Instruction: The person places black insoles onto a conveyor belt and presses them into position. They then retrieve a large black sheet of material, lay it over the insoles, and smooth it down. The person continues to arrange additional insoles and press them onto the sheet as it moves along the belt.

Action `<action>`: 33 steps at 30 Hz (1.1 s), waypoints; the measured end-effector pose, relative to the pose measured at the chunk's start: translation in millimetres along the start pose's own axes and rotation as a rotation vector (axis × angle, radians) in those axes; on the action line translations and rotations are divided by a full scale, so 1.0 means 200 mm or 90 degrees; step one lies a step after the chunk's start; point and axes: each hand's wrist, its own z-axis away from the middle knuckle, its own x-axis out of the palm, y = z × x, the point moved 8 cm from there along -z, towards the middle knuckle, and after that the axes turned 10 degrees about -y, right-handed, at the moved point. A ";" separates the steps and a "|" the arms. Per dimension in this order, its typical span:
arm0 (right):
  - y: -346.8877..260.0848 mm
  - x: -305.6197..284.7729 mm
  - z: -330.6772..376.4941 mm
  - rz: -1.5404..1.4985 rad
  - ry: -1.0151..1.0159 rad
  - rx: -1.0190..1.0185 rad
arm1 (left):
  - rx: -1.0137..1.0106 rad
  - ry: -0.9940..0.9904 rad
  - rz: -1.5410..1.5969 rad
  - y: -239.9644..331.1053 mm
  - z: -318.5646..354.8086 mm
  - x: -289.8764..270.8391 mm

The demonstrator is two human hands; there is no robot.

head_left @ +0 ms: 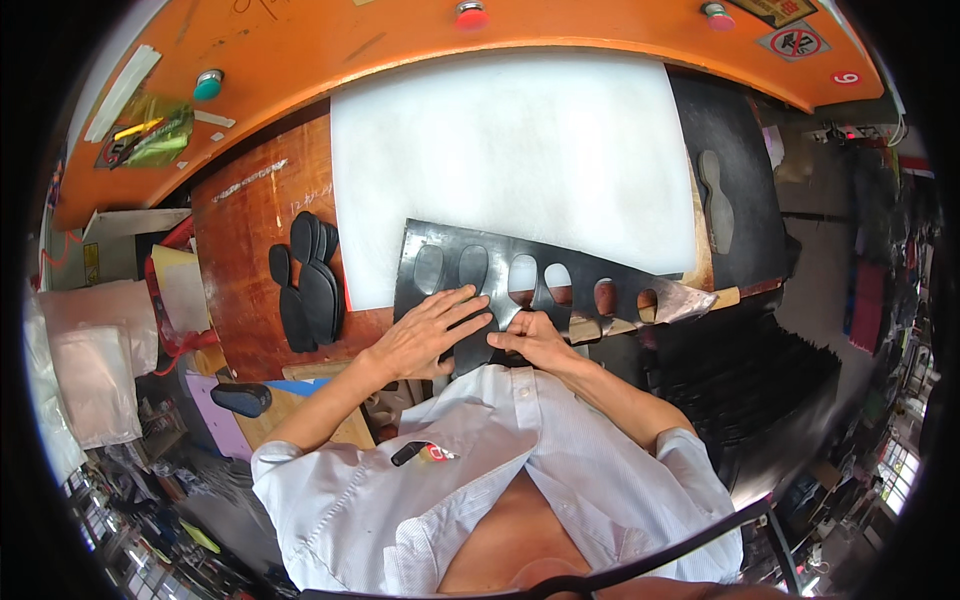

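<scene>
I see a black rubber sheet [560,275] lying straight ahead of both hands, its near edge right under them. Its long axis runs left to right, dropping a bit toward the right end, where it reaches past the white cutting pad [510,150] and hangs over the bench edge. A row of sole-shaped cutouts [522,275] follows that same axis; they look smaller toward the right, though that could be the lens.

Left hand [432,335] lies flat on the near-left part of the sheet, fingers spread and pointing far-right, palm down, not clamped on anything. Right hand [538,340] sits just beside it, close to touching, fingers curled at the near edge of the sheet. I cannot tell if it pinches the edge or only presses on it. The hands are together, near the left-middle of the sheet, so most of its length runs off to the right of them. The right hand is nearer that long free end; the left is nearer the left corner.

A stack of cut black soles [305,285] sits on the wooden bench [250,215] left of the sheet, apart from it and closest to the left hand. One more sole blank [716,200] lies far right on a dark mat [730,130]. An orange machine beam [300,60] runs along the far side.
</scene>
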 end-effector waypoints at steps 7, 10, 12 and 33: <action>0.11 -0.01 -0.02 -0.156 -0.047 0.009 | -0.060 0.162 0.263 -0.09 -0.05 -0.11; 0.12 -0.02 -0.01 -0.090 -0.036 0.000 | -0.232 0.346 0.643 -0.23 0.03 -0.22; 0.11 -0.01 0.00 -0.079 -0.035 -0.009 | -0.115 0.469 0.631 -0.23 0.10 -0.43; 0.02 0.10 -0.06 -0.053 -0.091 0.000 | -0.013 -0.133 -0.101 -0.14 0.24 0.05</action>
